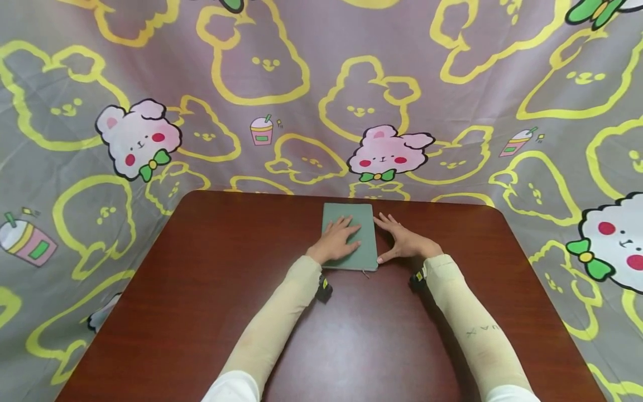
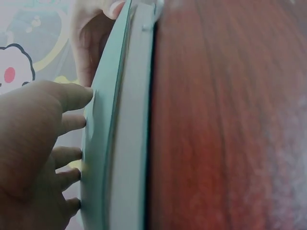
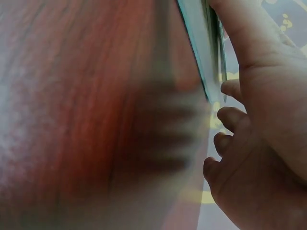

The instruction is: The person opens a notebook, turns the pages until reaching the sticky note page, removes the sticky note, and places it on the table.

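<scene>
A closed green notebook (image 1: 365,243) lies on the brown table, a thin ribbon (image 1: 366,274) poking out at its near edge. Flat on its cover rests my left hand (image 1: 335,241), fingers spread. The left wrist view shows those fingertips on the green cover (image 2: 103,129) and the pale page block (image 2: 132,124) beneath. Beside the notebook's right edge is my right hand (image 1: 408,241), thumb at the near right corner and the other fingers stretched toward the far part of that edge. In the right wrist view the thumb meets the notebook's edge; its tip is cut off by the frame.
The brown tabletop (image 1: 226,268) extends around the notebook on all sides. A patterned cloth (image 1: 311,67) with cartoon animals hangs behind the table and along both sides. Small black wrist devices (image 1: 324,289) sit under the sleeves.
</scene>
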`<control>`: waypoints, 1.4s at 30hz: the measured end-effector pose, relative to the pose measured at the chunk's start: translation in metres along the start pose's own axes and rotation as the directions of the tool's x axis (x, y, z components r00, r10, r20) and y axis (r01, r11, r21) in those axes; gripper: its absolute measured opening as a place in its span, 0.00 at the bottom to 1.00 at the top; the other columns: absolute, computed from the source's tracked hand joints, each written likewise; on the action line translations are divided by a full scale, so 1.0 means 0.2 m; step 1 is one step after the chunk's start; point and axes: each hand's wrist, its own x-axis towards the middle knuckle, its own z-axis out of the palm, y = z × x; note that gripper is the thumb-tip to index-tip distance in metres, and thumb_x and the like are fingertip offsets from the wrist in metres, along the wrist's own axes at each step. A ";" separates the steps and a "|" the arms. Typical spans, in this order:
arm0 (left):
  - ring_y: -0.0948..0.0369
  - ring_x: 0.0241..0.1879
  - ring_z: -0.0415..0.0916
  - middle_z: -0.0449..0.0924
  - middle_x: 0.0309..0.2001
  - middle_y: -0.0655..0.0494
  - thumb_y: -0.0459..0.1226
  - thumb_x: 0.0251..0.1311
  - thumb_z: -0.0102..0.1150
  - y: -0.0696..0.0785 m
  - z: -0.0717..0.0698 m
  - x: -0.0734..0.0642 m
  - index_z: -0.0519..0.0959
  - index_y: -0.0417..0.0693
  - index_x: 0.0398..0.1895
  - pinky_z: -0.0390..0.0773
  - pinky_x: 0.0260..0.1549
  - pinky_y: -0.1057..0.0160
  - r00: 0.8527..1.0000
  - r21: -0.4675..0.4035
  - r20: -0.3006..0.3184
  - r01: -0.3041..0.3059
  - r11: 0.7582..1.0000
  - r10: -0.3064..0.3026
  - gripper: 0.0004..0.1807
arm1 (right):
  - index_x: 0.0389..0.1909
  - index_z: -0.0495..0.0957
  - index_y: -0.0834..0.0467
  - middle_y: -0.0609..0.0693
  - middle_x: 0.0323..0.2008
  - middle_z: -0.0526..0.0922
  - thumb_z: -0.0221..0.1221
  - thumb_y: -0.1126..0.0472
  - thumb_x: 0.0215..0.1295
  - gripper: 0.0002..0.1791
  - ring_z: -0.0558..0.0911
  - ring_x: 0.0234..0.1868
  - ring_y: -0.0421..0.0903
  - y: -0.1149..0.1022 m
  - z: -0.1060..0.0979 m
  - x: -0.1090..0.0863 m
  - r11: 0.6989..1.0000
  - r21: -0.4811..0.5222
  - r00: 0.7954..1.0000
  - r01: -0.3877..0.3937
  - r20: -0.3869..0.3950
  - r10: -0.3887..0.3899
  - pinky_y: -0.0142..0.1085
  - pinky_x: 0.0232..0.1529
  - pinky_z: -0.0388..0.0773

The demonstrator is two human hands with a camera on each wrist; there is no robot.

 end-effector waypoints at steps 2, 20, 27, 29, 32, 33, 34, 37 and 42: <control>0.46 0.81 0.41 0.47 0.82 0.46 0.52 0.77 0.47 0.01 0.00 0.00 0.61 0.55 0.79 0.43 0.78 0.41 1.000 0.000 0.001 -0.003 1.000 0.003 0.32 | 0.83 0.43 0.52 0.61 0.82 0.35 0.79 0.44 0.47 0.69 0.32 0.81 0.65 0.00 0.00 -0.01 1.000 0.004 1.000 0.005 -0.003 -0.005 0.70 0.73 0.48; 0.46 0.79 0.52 0.56 0.79 0.46 0.55 0.78 0.43 0.15 -0.18 -0.02 0.66 0.56 0.77 0.52 0.76 0.42 0.995 0.165 -0.073 -0.052 0.985 0.065 0.30 | 0.82 0.44 0.57 0.63 0.82 0.33 0.78 0.49 0.52 0.65 0.31 0.80 0.68 -0.12 -0.13 0.01 0.990 -0.008 0.988 0.140 -0.062 -0.140 0.71 0.72 0.47; 0.46 0.79 0.50 0.56 0.80 0.47 0.59 0.76 0.42 0.22 -0.27 -0.04 0.66 0.56 0.77 0.53 0.76 0.42 0.987 0.195 -0.128 -0.068 0.978 0.095 0.33 | 0.82 0.44 0.57 0.64 0.82 0.34 0.77 0.53 0.54 0.64 0.31 0.80 0.67 -0.21 -0.15 0.04 0.986 -0.010 0.981 0.167 -0.098 -0.167 0.70 0.73 0.46; 0.46 0.79 0.50 0.56 0.80 0.48 0.59 0.76 0.43 0.23 -0.29 -0.05 0.66 0.56 0.77 0.53 0.76 0.42 0.986 0.204 -0.134 -0.071 0.976 0.100 0.33 | 0.82 0.44 0.58 0.62 0.82 0.34 0.77 0.54 0.55 0.63 0.31 0.80 0.67 -0.24 -0.15 0.05 0.983 -0.007 0.977 0.184 -0.106 -0.184 0.70 0.74 0.45; 0.45 0.79 0.51 0.56 0.79 0.47 0.58 0.75 0.45 0.23 -0.32 -0.06 0.67 0.57 0.76 0.54 0.76 0.42 0.984 0.241 -0.149 -0.058 0.969 0.097 0.32 | 0.82 0.43 0.58 0.60 0.82 0.33 0.76 0.53 0.55 0.63 0.31 0.80 0.66 -0.26 -0.15 0.07 0.977 -0.008 0.971 0.212 -0.114 -0.211 0.70 0.74 0.44; 0.45 0.79 0.51 0.57 0.79 0.47 0.58 0.75 0.46 0.23 -0.33 -0.06 0.68 0.57 0.75 0.54 0.76 0.43 0.983 0.254 -0.157 -0.051 0.966 0.093 0.32 | 0.82 0.44 0.58 0.60 0.82 0.33 0.76 0.53 0.55 0.63 0.31 0.80 0.67 -0.27 -0.15 0.08 0.975 -0.009 0.968 0.221 -0.118 -0.221 0.70 0.73 0.45; 0.45 0.79 0.51 0.57 0.79 0.47 0.58 0.74 0.47 0.23 -0.34 -0.06 0.70 0.57 0.75 0.55 0.76 0.43 0.983 0.265 -0.164 -0.043 0.963 0.089 0.31 | 0.82 0.44 0.58 0.59 0.82 0.33 0.77 0.52 0.55 0.63 0.31 0.80 0.67 -0.27 -0.15 0.08 0.973 -0.012 0.966 0.229 -0.122 -0.229 0.70 0.73 0.45; 0.46 0.79 0.51 0.57 0.79 0.47 0.58 0.73 0.48 0.23 -0.36 -0.07 0.72 0.58 0.73 0.53 0.76 0.43 0.983 0.283 -0.174 -0.014 0.959 0.066 0.30 | 0.82 0.44 0.56 0.58 0.83 0.33 0.77 0.52 0.53 0.64 0.32 0.80 0.67 -0.28 -0.15 0.10 0.969 -0.011 0.959 0.248 -0.138 -0.247 0.70 0.74 0.44; 0.47 0.80 0.47 0.55 0.80 0.48 0.57 0.74 0.48 0.23 -0.40 -0.09 0.71 0.59 0.73 0.48 0.78 0.44 0.986 0.302 -0.163 0.025 0.953 0.026 0.30 | 0.83 0.43 0.56 0.58 0.83 0.34 0.78 0.48 0.52 0.66 0.32 0.81 0.66 -0.29 -0.14 0.13 0.965 -0.013 0.953 0.263 -0.155 -0.262 0.69 0.74 0.42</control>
